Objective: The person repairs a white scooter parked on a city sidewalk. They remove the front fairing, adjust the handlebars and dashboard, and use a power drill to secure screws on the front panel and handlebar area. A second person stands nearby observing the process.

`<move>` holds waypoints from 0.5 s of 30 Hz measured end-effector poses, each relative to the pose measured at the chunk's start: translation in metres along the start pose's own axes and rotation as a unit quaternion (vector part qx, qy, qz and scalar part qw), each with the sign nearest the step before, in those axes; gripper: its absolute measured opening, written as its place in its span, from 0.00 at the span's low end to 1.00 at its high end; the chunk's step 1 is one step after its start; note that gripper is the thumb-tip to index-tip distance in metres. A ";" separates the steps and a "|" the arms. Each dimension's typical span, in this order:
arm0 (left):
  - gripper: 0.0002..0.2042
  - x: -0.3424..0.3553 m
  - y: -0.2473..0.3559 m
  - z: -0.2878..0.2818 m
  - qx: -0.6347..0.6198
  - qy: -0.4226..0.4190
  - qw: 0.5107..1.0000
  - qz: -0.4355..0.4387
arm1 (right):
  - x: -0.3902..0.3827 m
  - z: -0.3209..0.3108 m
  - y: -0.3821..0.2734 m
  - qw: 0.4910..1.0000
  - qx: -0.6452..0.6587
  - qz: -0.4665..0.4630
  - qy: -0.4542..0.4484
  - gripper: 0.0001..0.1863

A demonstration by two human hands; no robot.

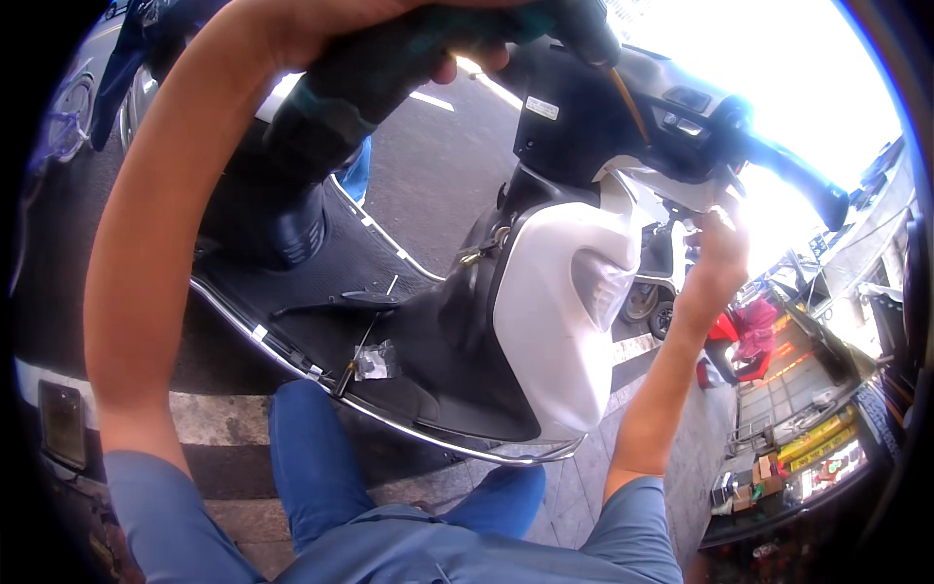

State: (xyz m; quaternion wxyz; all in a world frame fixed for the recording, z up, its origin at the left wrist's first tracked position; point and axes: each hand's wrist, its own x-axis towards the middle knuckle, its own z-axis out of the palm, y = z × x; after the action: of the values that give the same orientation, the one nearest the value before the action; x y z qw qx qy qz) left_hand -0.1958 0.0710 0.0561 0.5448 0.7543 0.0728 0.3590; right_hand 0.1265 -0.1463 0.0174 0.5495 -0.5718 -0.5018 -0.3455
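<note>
A black-and-teal cordless drill [389,73] is in my left hand [465,60], whose fingers curl round it at the top of the view; much of that hand is cut off or hidden. From its chuck a long, thin golden bit [630,105] slants down to the black handlebar cover [584,105] of a white scooter [555,311], its tip against or just in front of the cover. My right hand [720,243] is closed at the cover's lower edge, below the right handgrip [803,185]. Glare blurs its fingertips.
On the black floorboard [263,302] lie a screwdriver [348,375], a small clear plastic bag [377,360] and a dark, long-stemmed part [365,299]. Keys [477,257] hang at the scooter's front panel. A red vehicle [725,336] and shop goods [769,477] stand at the right.
</note>
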 end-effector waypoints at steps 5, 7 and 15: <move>0.30 0.004 -0.001 -0.006 -0.002 -0.028 1.000 0.005 | 0.026 -0.010 -0.007 0.988 -0.025 0.079 -0.127 0.27; 0.30 0.019 -0.020 -0.010 -0.050 -0.090 0.994 0.033 | 0.027 -0.014 -0.003 0.983 -0.022 0.081 -0.161 0.26; 0.28 0.005 0.000 -0.002 -0.023 -0.033 0.999 0.004 | 0.042 -0.004 -0.017 0.967 -0.058 0.085 -0.234 0.20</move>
State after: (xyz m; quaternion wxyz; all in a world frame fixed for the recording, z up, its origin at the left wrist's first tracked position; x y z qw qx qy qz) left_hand -0.1935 0.0744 0.0588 0.5626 0.7536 0.0437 0.3372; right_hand 0.1213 -0.1439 0.0622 0.4098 -0.7082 -0.5450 -0.1830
